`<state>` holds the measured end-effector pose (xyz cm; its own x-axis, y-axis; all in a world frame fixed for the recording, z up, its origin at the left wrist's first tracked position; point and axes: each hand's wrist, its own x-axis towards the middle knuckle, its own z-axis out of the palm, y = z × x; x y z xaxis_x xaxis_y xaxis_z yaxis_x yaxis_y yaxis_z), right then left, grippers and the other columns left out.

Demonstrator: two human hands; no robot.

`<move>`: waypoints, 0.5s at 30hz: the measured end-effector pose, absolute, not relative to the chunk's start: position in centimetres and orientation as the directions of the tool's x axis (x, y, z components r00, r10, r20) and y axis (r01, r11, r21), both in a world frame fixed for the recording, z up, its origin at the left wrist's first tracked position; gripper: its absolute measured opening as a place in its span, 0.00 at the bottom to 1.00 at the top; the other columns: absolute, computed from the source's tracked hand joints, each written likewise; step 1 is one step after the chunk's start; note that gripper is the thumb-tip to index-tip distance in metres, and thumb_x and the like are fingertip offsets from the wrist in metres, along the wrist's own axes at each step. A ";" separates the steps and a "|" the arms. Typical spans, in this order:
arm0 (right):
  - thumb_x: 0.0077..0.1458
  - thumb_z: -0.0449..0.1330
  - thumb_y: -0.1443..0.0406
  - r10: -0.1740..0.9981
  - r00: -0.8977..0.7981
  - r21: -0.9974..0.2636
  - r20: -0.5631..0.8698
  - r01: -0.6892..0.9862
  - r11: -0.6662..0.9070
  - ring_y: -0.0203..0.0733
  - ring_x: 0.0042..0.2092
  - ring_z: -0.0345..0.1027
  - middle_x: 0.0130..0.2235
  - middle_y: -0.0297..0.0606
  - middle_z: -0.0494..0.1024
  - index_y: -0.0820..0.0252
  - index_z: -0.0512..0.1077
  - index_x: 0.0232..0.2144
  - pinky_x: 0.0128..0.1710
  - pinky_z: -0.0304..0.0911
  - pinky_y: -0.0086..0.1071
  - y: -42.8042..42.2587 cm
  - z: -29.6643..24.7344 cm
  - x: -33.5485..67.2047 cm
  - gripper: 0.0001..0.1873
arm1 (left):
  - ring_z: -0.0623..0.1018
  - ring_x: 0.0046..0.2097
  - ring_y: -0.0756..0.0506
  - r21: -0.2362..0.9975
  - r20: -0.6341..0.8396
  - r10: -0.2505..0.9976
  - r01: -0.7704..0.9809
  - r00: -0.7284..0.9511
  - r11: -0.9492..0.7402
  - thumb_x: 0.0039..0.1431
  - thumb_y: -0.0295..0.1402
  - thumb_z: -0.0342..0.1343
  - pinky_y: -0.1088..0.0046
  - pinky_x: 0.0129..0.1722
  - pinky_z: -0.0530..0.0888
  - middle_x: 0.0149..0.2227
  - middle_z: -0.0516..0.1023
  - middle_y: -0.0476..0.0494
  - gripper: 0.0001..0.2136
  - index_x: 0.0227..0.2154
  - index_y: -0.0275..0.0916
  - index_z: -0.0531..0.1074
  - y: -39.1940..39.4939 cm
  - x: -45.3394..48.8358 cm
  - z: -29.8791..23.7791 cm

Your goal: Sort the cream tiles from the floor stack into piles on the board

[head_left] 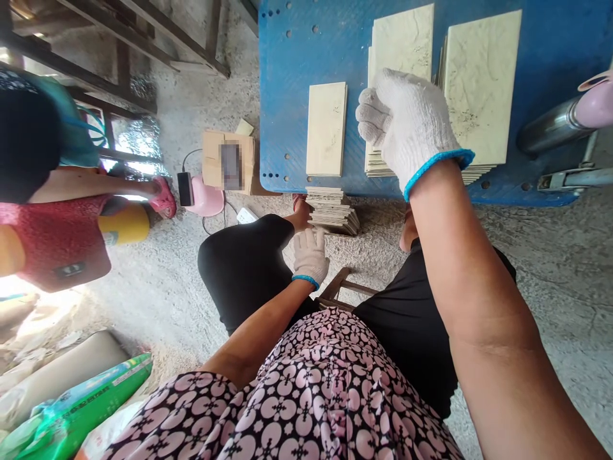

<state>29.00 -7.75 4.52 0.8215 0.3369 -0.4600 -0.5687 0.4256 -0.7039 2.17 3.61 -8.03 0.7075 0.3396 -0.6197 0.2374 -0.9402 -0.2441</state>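
Tiles (403, 43), stacked, partly beneath right grip (412, 121)

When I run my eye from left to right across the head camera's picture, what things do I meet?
Pink shoe → upright black device → cardboard box → lone pale tile → gloved right hand → rightmost tile stack → metal cylinder.

Left to right on a blue rectangular table (330, 48): a cream rectangular tile (326, 131), a middle cream tile stack (405, 41), a right cream tile stack (481, 86). Before the near edge, between the person's feet (301, 216): a cream tile pile (330, 211). Left of the table: a brown cardboard box (211, 156).
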 end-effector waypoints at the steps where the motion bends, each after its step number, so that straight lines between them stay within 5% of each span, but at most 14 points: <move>1: 0.58 0.54 0.68 0.333 0.823 -0.709 -0.459 -0.566 0.421 0.32 0.27 0.65 0.23 0.28 0.65 0.57 0.62 0.27 0.24 0.59 0.24 -7.8 4.5 29.0 0.08 | 0.61 0.64 0.30 -0.253 -0.625 0.348 0.241 0.699 -0.937 0.55 0.40 0.60 0.53 0.66 0.47 0.63 0.61 0.25 0.38 0.66 0.31 0.57 3.6 2.2 -7.7; 6: 0.53 0.57 0.67 0.341 0.841 -0.718 -0.421 -0.539 0.441 0.35 0.26 0.63 0.22 0.29 0.64 0.53 0.60 0.23 0.23 0.57 0.28 -7.9 4.1 29.2 0.10 | 0.71 0.54 0.32 -0.275 -0.709 0.345 0.209 0.615 -0.938 0.61 0.35 0.53 0.47 0.63 0.51 0.49 0.74 0.31 0.22 0.57 0.33 0.68 4.5 3.4 -7.6; 12: 0.42 0.65 0.61 0.333 0.864 -0.733 -0.377 -0.498 0.463 0.36 0.29 0.63 0.23 0.29 0.65 0.52 0.59 0.22 0.25 0.58 0.30 -8.3 3.7 29.2 0.15 | 0.74 0.54 0.37 0.010 -0.870 0.072 0.162 0.489 -0.987 0.61 0.27 0.48 0.62 0.51 0.70 0.56 0.73 0.35 0.26 0.62 0.44 0.67 4.2 3.5 -9.3; 15: 0.40 0.65 0.59 0.324 0.854 -0.727 -0.408 -0.518 0.450 0.37 0.31 0.66 0.27 0.30 0.69 0.50 0.62 0.24 0.29 0.62 0.30 -8.2 3.5 29.1 0.13 | 0.77 0.51 0.37 0.038 -0.886 0.049 0.178 0.461 -0.983 0.61 0.28 0.47 0.63 0.47 0.73 0.52 0.77 0.36 0.26 0.62 0.48 0.68 4.1 3.7 -9.5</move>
